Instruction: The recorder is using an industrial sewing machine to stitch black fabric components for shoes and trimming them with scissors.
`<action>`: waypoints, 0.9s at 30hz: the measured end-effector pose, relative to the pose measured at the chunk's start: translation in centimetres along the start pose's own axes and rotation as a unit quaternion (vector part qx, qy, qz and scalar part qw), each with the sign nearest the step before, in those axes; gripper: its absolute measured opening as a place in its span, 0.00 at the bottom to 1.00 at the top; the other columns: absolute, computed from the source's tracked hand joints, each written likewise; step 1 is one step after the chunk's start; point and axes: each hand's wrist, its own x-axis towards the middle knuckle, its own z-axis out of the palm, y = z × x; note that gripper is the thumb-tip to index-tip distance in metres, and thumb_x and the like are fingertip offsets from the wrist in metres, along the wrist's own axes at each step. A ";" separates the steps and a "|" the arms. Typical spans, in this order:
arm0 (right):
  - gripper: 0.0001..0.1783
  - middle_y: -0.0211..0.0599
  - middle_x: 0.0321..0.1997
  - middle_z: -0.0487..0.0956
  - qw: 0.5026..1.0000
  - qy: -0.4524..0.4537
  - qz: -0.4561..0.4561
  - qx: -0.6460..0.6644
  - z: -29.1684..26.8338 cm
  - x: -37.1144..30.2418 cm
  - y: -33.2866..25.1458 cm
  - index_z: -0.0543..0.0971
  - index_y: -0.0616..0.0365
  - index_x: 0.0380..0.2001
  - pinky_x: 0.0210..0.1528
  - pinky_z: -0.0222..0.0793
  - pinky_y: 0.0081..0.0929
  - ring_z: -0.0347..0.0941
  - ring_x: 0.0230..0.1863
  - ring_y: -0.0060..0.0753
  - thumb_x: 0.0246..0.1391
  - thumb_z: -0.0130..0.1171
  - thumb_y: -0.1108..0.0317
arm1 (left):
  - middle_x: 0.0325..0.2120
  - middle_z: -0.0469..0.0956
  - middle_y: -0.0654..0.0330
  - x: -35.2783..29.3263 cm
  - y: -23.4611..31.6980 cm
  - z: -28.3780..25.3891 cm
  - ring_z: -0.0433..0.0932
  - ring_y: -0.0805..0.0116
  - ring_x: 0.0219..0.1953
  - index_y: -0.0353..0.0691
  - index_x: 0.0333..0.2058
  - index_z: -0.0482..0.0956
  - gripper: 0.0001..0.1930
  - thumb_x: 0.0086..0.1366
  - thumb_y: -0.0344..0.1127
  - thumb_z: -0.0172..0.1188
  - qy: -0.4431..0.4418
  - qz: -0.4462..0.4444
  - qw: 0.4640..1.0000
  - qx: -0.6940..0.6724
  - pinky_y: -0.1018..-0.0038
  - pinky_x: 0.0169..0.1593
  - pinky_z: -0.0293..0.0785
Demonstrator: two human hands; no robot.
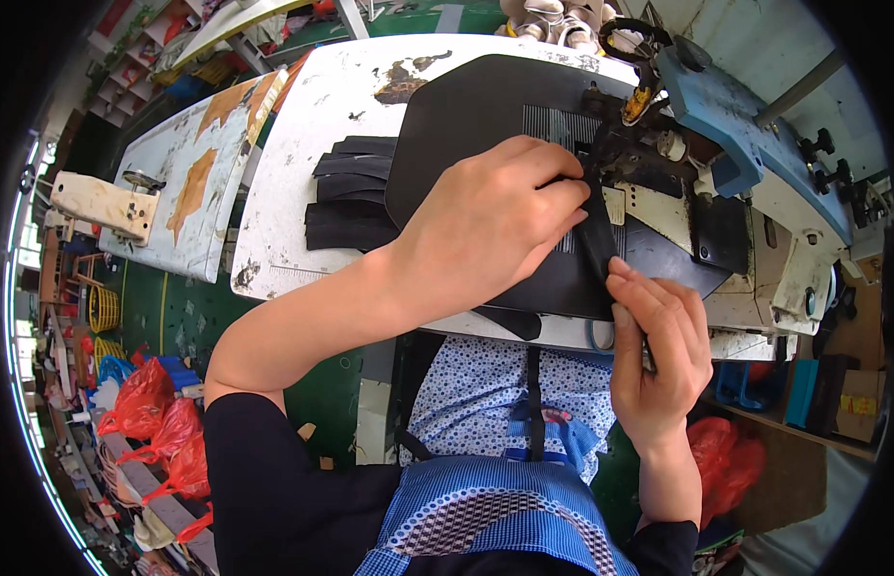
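Observation:
My left hand (505, 206) reaches over a black board, its fingers closed on the upper part of a narrow black strip of material (595, 242). Lower down, my right hand (663, 331) pinches the strip's near end between thumb and fingers. The strip lies slantwise beside the working area of an industrial sewing machine (721, 125) with a blue and cream body. Its upper end is partly hidden by my left fingers and the machine's parts. Beneath my hands, the black board (466, 115) has a ribbed patch. Several more black strips (351, 182) lie piled at the board's left edge.
A worn white table (284, 192) carries the board and machine. Another machine (106, 206) stands on a separate table at the left. Red plastic bags (144, 398) sit at the lower left, and pale pieces (557, 21) are heaped behind the table.

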 end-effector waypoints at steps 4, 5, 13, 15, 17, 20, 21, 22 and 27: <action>0.17 0.45 0.46 0.89 0.999 0.003 -0.033 -0.018 0.2 -0.9 -0.4 0.87 0.66 0.43 0.42 0.80 0.34 0.82 0.40 0.45 0.46 0.71 0.86 | 0.44 0.86 0.56 -0.2 0.2 -0.1 0.85 0.55 0.47 0.33 0.41 0.88 0.09 0.62 0.28 0.72 -0.005 0.004 1.000 -0.025 0.64 0.49 0.84; 0.16 0.47 0.47 0.89 0.999 -0.005 -0.030 -0.017 0.2 -1.0 -0.5 0.87 0.67 0.43 0.45 0.80 0.35 0.82 0.42 0.46 0.48 0.69 0.86 | 0.44 0.86 0.56 -0.3 0.1 -0.1 0.85 0.55 0.47 0.34 0.41 0.88 0.09 0.62 0.28 0.71 -0.005 0.008 1.000 -0.025 0.64 0.48 0.84; 0.20 0.45 0.46 0.89 0.996 -0.007 -0.073 -0.041 0.2 -1.3 -0.3 0.87 0.67 0.42 0.43 0.80 0.34 0.83 0.42 0.45 0.40 0.71 0.85 | 0.44 0.85 0.58 -0.3 0.0 -0.1 0.85 0.56 0.45 0.35 0.41 0.88 0.10 0.62 0.29 0.72 -0.007 0.021 0.999 -0.045 0.65 0.47 0.84; 0.14 0.48 0.47 0.89 0.999 -0.020 -0.030 -0.006 -0.1 -1.0 -0.2 0.86 0.67 0.43 0.49 0.80 0.38 0.83 0.44 0.49 0.52 0.67 0.87 | 0.43 0.84 0.58 -0.3 0.9 -0.1 0.84 0.57 0.45 0.36 0.41 0.87 0.10 0.61 0.30 0.73 -0.013 0.024 0.998 0.052 0.66 0.46 0.84; 0.14 0.47 0.46 0.89 1.000 -0.022 -0.014 0.013 -0.6 -0.4 0.3 0.86 0.67 0.42 0.49 0.81 0.38 0.84 0.45 0.49 0.51 0.68 0.87 | 0.43 0.83 0.59 -0.3 1.3 0.0 0.84 0.58 0.44 0.36 0.42 0.87 0.11 0.61 0.30 0.73 -0.013 0.018 0.997 0.078 0.66 0.45 0.84; 0.13 0.46 0.45 0.89 0.999 -0.014 0.009 0.030 -1.1 0.5 0.9 0.86 0.67 0.42 0.50 0.81 0.38 0.84 0.45 0.49 0.51 0.69 0.86 | 0.41 0.82 0.59 0.0 1.9 0.2 0.82 0.60 0.42 0.36 0.42 0.86 0.12 0.60 0.31 0.74 -0.019 0.010 0.993 0.116 0.67 0.44 0.83; 0.13 0.46 0.45 0.89 0.999 -0.007 0.022 0.043 -1.2 0.7 1.2 0.86 0.67 0.42 0.51 0.81 0.38 0.84 0.45 0.48 0.52 0.68 0.86 | 0.40 0.81 0.59 0.2 2.1 0.2 0.82 0.60 0.41 0.35 0.42 0.86 0.12 0.60 0.31 0.74 -0.026 0.006 0.991 0.129 0.67 0.44 0.82; 0.12 0.47 0.44 0.89 0.998 -0.001 0.035 0.057 -1.2 0.8 1.5 0.86 0.67 0.42 0.51 0.80 0.38 0.84 0.45 0.48 0.53 0.68 0.86 | 0.40 0.81 0.59 0.2 2.3 0.1 0.82 0.60 0.41 0.35 0.42 0.86 0.12 0.60 0.31 0.74 -0.027 0.006 0.991 0.130 0.67 0.44 0.82; 0.12 0.47 0.45 0.89 0.992 -0.007 0.076 0.101 -2.7 1.2 2.1 0.87 0.66 0.43 0.51 0.78 0.32 0.85 0.45 0.44 0.56 0.67 0.86 | 0.40 0.79 0.57 -0.4 3.5 -0.8 0.80 0.58 0.41 0.33 0.43 0.85 0.14 0.60 0.31 0.74 -0.043 -0.032 0.992 0.115 0.66 0.45 0.81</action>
